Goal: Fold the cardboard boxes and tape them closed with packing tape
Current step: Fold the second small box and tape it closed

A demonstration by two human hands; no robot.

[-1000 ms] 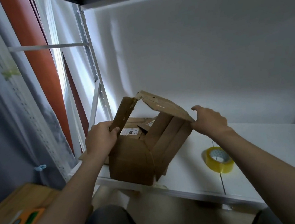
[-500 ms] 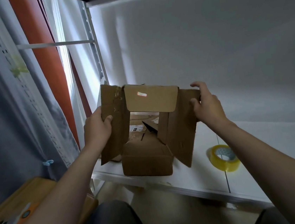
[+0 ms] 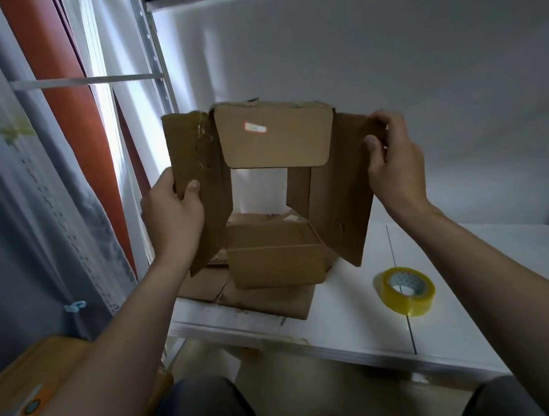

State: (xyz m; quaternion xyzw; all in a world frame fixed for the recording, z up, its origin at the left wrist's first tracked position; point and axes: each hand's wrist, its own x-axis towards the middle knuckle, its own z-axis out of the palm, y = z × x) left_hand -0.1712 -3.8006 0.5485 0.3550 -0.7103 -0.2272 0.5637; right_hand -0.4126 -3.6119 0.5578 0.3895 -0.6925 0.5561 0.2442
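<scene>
Both hands, the left hand (image 3: 172, 212) and the right hand (image 3: 394, 156), are gripping the side flaps of an unfolded cardboard box (image 3: 275, 139), holding it up above the white shelf (image 3: 463, 289) near a roll of packing tape (image 3: 406, 290).

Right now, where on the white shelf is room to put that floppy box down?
Bare white shelf shows between the small closed brown cardboard box and the yellow packing tape roll, and more beyond that roll toward the wall. The left end is crowded: that box sits on flat cardboard sheets.

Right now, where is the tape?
Head view: the tape lies on the white shelf, right of the small box, below the right hand.
</scene>
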